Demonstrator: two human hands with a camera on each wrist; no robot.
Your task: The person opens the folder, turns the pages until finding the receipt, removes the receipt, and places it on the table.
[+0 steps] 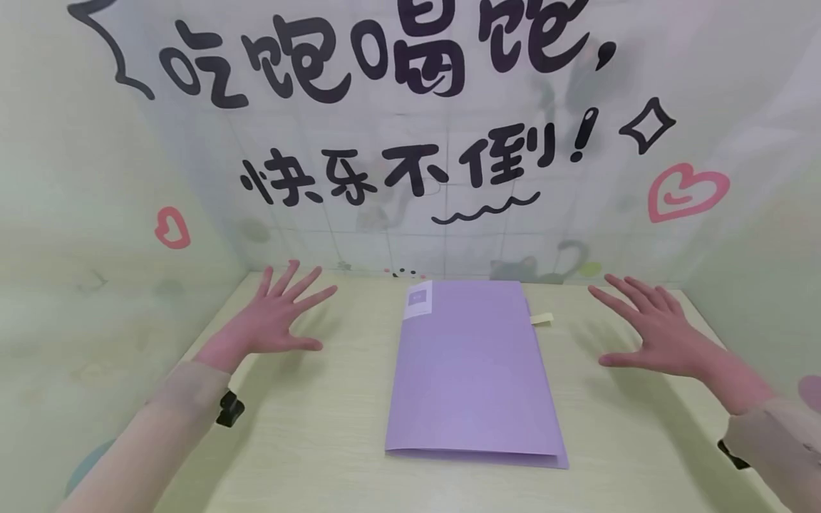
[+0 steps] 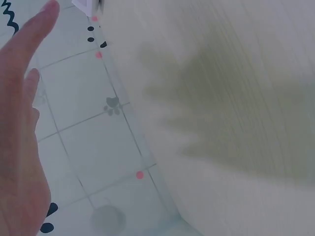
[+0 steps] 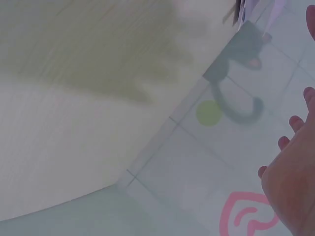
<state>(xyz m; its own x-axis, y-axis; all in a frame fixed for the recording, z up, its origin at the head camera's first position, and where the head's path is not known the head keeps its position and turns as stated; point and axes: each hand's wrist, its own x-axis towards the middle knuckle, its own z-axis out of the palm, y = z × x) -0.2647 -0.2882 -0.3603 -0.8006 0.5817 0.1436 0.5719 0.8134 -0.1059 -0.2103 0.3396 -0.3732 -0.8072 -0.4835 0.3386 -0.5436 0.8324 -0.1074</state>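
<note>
A purple folder (image 1: 471,377) lies on the table in the middle of the head view, its front cover slightly raised at the near edge. It bears a white label (image 1: 418,300) at its upper left, and a pale yellow tab (image 1: 541,318) sticks out on the right side. To the left of it hovers my left hand (image 1: 272,317), fingers spread, holding nothing. My right hand (image 1: 661,331) is on the other side, likewise spread and empty. Both hands are apart from the folder and cast shadows on the table; each wrist view shows such a shadow.
The pale wooden table (image 1: 340,420) meets a printed back wall covering (image 1: 359,235) with large black characters, hearts and a grid. Side walls (image 1: 77,285) close in on the left and right. Black clips or straps (image 1: 229,410) show at the sleeves.
</note>
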